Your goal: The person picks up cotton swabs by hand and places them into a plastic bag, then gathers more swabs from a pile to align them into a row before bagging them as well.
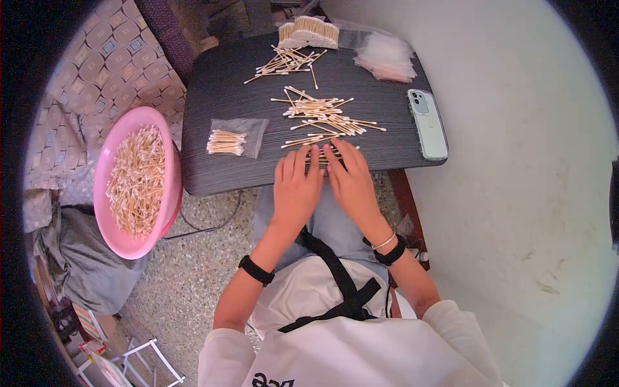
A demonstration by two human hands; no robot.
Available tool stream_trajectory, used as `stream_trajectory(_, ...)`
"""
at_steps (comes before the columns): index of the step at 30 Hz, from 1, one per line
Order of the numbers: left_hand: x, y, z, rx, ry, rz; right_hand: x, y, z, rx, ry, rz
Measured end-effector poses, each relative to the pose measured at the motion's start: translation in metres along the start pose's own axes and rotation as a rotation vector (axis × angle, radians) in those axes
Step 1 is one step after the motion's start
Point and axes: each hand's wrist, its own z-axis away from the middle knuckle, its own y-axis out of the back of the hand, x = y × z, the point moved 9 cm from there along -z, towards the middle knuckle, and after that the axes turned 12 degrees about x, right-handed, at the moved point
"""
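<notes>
At the near edge of the black table (222,80), my left hand (298,184) lies palm down, its fingers stretched forward over a few cotton swabs (324,156). Beside it, my right hand (352,187) rests on the same swabs from the other side, with its fingers extended. The fingers partly cover these swabs, which lie roughly crosswise between the hands. Just beyond the fingertips spreads a loose pile of cotton swabs (327,116) with wooden sticks and white tips. To the left, a small clear bag (256,137) has a neat bundle of swabs (225,142) in it.
A pink basin (101,193) full of loose swabs stands left of the table. Farther back are another scattered swab pile (288,62), stacked swab bundles (309,32) and a heap of clear plastic bags (385,58). A phone (431,132) lies at the right edge, near the wall (516,161).
</notes>
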Motion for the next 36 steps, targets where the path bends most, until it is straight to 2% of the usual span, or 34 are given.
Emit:
stream_trajectory(11, -0.003, 0.003, 0.002, -0.014, -0.009, -0.111, -0.005, -0.001, 0.0, -0.039, 0.007, 0.07)
stream_trajectory(18, -0.006, -0.007, 0.003, -0.064, 0.071, -0.144, -0.006, 0.002, -0.004, -0.042, -0.055, 0.01)
stream_trajectory(24, 0.003, -0.004, 0.016, -0.14, -0.058, -0.107, -0.007, 0.002, 0.0, -0.028, -0.053, 0.025)
stream_trajectory(36, 0.006, -0.002, 0.022, -0.124, -0.052, -0.103, -0.006, 0.009, 0.007, -0.014, -0.026, -0.093)
